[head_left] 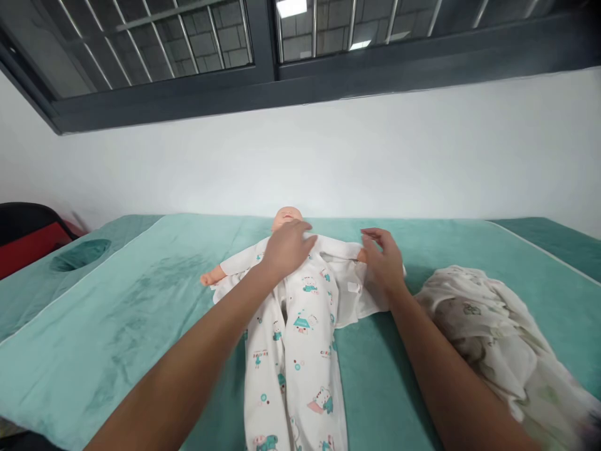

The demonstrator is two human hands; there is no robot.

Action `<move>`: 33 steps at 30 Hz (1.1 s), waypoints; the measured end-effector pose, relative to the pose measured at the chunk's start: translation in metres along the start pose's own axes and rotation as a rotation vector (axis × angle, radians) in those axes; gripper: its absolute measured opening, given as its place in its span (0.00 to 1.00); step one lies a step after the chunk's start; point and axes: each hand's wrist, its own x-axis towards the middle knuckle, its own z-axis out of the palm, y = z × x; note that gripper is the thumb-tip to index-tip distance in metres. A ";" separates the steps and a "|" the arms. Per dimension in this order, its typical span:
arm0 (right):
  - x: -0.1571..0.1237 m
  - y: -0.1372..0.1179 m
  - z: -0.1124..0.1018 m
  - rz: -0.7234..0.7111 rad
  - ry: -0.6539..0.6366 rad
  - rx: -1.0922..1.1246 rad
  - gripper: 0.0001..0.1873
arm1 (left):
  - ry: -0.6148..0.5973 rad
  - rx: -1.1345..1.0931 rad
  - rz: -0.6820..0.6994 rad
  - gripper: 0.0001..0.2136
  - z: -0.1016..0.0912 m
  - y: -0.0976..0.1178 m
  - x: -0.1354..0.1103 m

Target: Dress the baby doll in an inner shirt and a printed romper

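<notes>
A baby doll [287, 218] lies on its back on a teal towel [141, 300], head toward the wall. It wears a white onesie [295, 338] printed with small cartoon animals. My left hand [286, 249] rests on the doll's chest near the collar, fingers together and bent over the cloth. My right hand [382, 262] lies on the onesie's opened right flap by the doll's arm, fingers curved down onto the fabric. The doll's bare hand [208, 278] sticks out of the left sleeve.
A crumpled white printed cloth [493, 338] lies on the bed to the right. A black and red object [28, 235] sits at the far left edge. A white wall and a barred window [188, 44] stand behind the bed.
</notes>
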 end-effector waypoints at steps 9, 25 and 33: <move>-0.036 -0.032 0.045 -0.308 -0.563 -0.293 0.20 | 0.328 -0.394 -0.265 0.19 0.017 -0.066 -0.062; -0.063 -0.050 0.017 0.027 -0.749 -0.023 0.22 | -0.245 -0.459 -0.032 0.17 -0.040 -0.082 -0.099; -0.106 -0.056 0.000 0.073 -0.747 -0.204 0.17 | -0.145 -0.152 -0.062 0.05 -0.031 -0.069 -0.137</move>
